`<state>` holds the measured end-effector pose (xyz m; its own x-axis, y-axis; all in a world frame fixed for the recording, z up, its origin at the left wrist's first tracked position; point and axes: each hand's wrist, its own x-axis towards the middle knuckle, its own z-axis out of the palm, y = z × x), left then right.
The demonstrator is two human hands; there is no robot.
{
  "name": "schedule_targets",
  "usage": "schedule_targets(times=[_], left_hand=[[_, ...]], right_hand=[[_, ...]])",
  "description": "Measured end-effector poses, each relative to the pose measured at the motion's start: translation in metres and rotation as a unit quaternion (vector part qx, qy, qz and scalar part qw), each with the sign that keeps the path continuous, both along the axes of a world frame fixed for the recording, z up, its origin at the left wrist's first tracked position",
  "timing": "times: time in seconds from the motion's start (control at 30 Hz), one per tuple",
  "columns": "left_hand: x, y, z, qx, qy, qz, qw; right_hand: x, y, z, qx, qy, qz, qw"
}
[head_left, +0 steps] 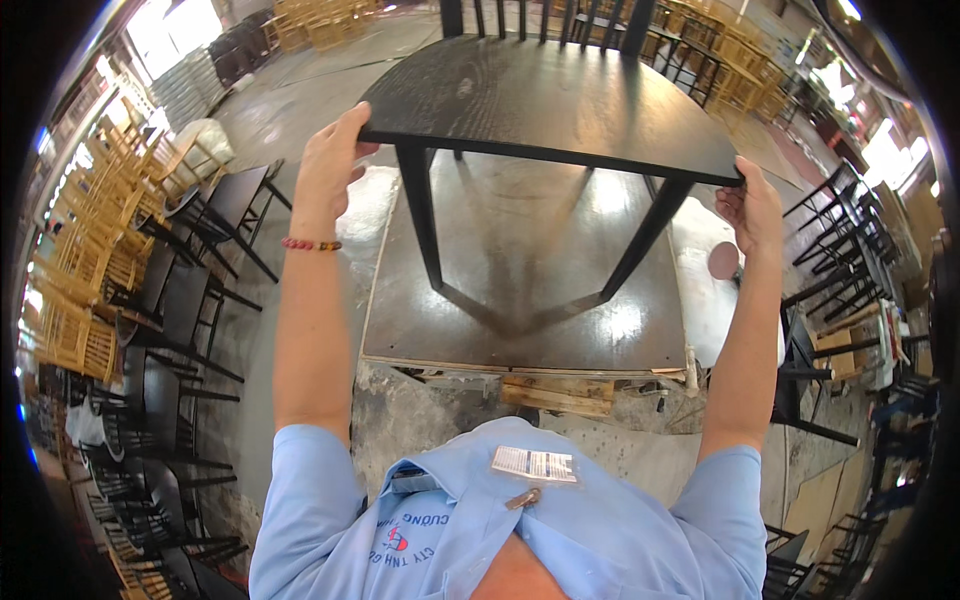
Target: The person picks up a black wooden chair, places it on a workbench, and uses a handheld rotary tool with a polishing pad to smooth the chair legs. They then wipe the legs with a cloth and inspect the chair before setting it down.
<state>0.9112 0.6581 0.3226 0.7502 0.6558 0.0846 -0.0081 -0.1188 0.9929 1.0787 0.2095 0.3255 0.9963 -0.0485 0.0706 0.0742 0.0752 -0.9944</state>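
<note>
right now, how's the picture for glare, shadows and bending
Head view: glare spots on the brown platform, softer sheen on the black chair's seat; head view: dark streaks run from its front legs, shadows or reflections, I can't tell; head view: upper-left window washed out, light-wood chairs tilted by fisheye bending near the black rim.
</note>
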Motion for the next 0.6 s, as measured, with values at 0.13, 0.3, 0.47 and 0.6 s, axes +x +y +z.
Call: schedule_targets(times=[0.13,0.3,0.47,0.6], left_hand=[[0.001,0.002,-0.002,-0.020,-0.010,-0.009,1.000],[-0.005,0.006,-0.004,-0.023,-0.006,0.005,1.000],[0.002,-0.004,0.007,0.001,0.005,-0.011,1.000],[-0.008,0.002,0.001,0.067,-0.005,-0.017,0.998]], right_hand=[[0.002,-0.004,-0.006,0.028,-0.020,0.011,0.999],[0.002,0.009,-0.012,0.066,-0.037,0.011,0.997],[0.005,-0.010,-0.010,0.043,-0.038,0.000,0.998],[-0.007,0.000,-0.003,-0.046,-0.048,-0.014,0.998]])
